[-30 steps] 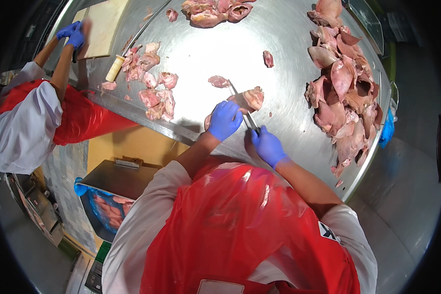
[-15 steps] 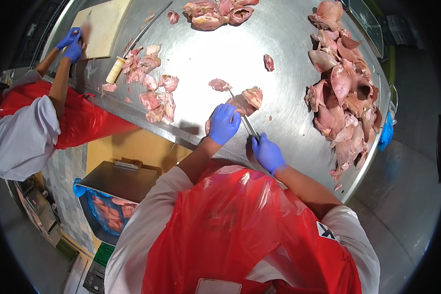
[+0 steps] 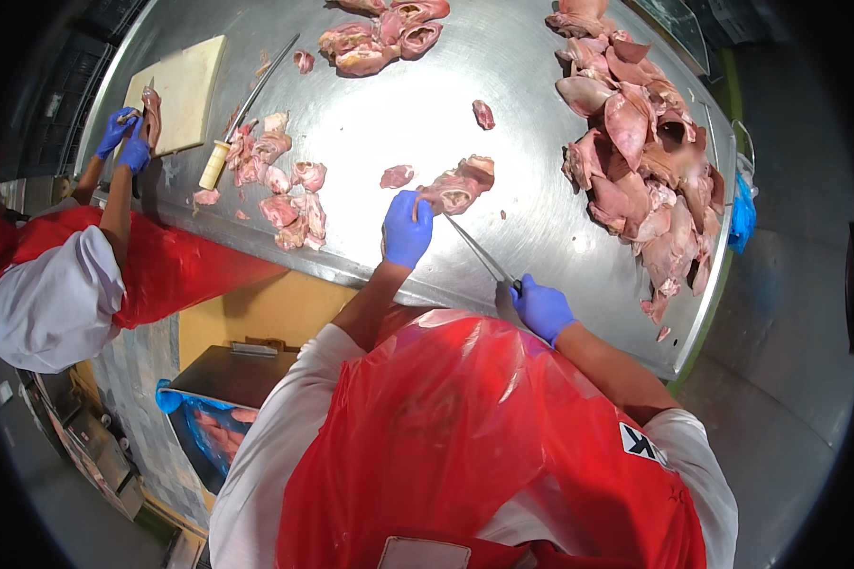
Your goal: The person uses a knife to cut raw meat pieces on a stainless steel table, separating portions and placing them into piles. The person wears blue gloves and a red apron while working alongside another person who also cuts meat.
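Observation:
My left hand, in a blue glove, is closed on the near-left end of a pink piece of meat lying on the steel table. A hollow, pale-edged opening shows in that piece. In my right hand, also gloved, is a knife held by its dark handle. Its blade slants up and left, the tip at the meat's near edge; whether they touch I cannot tell. A small meat scrap lies just left of the piece, and another scrap farther off.
Ear-shaped meat pieces are heaped along the right. More meat lies at the far side and in a cluster at left, beside a cream-handled sharpening steel. A co-worker's gloved hands work by a white cutting board.
The knife has drawn back toward me off the meat, my right hand moving with it. The held piece now shows its hollow opening. The whole view has shifted slightly.

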`<state>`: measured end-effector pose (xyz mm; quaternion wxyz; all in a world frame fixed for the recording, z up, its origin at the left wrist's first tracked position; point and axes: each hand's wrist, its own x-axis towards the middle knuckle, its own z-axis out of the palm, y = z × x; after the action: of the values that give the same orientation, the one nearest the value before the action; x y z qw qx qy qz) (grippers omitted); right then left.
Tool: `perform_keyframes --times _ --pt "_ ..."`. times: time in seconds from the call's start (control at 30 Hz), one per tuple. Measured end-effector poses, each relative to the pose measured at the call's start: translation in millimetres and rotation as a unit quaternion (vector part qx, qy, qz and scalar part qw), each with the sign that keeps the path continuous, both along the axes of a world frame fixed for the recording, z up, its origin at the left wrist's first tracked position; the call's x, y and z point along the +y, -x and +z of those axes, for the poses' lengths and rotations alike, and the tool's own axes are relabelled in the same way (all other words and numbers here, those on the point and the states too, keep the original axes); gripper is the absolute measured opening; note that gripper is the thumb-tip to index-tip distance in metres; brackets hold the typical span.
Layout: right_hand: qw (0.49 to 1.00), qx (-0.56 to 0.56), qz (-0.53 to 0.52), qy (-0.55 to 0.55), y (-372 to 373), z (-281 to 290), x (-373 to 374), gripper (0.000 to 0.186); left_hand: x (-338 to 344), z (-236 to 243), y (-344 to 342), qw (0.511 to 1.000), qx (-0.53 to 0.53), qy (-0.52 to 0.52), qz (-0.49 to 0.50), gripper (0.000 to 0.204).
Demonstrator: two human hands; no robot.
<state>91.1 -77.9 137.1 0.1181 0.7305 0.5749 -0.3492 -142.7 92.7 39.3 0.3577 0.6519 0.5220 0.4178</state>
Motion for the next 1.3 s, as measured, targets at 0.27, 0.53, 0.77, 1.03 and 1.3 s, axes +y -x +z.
perform_keyframes --times 0.27,0.53,0.77,1.03,1.3 --pt "0.995 0.062 -0.047 -0.058 0 -16 -2 0.04 -48 -3 19 0.976 0.08 -0.145 -0.139 0.014" --pt "0.989 0.101 -0.008 -0.104 56 -57 90 0.041 -50 0 26 0.982 0.094 -0.101 -0.132 0.013" --pt "1.0 0.006 0.025 -0.003 -3 -17 -10 0.036 -12 -8 18 0.993 -0.075 0.091 0.027 0.015" --pt "0.998 -0.004 0.043 -0.044 -15 7 -14 0.036 20 -26 101 0.943 -0.145 0.286 0.091 0.02" --pt "0.996 0.061 -0.003 -0.068 18 -2 19 0.04 -17 20 74 0.962 0.249 -0.06 0.099 0.063"
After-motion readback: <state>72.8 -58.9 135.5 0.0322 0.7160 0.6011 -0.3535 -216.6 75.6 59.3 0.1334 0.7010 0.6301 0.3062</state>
